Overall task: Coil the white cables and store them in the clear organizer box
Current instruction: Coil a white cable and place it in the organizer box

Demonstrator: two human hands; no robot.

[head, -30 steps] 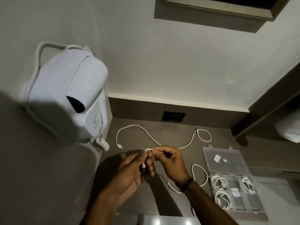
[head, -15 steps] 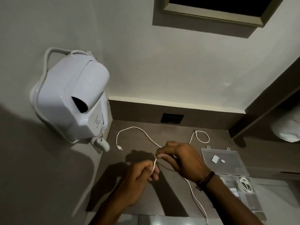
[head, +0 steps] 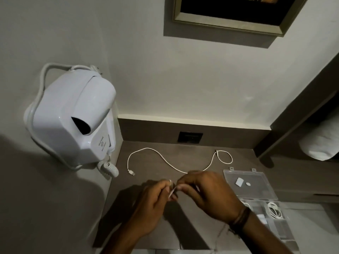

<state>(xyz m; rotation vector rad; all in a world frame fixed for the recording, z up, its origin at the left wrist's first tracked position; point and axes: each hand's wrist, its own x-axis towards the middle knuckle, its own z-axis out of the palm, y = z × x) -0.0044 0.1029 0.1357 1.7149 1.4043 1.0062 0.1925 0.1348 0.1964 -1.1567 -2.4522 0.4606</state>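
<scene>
1. looks like a hotel rm / guest rm corner, prob a vanity nook.
2. wall-mounted white hair dryer (head: 71, 123) w/ curly cord (head: 110, 166) on the left wall, typical hotel fitting.
3. dark built-in counter (head: 165, 149) w/ matching upstand and a recessed black socket plate (head: 190, 137) in it.
4. framed picture (head: 229, 13) on plain pale wall above.
5. white pillow-like thing (head: 321, 143) at the right edge, behind a dark partition.
</scene>
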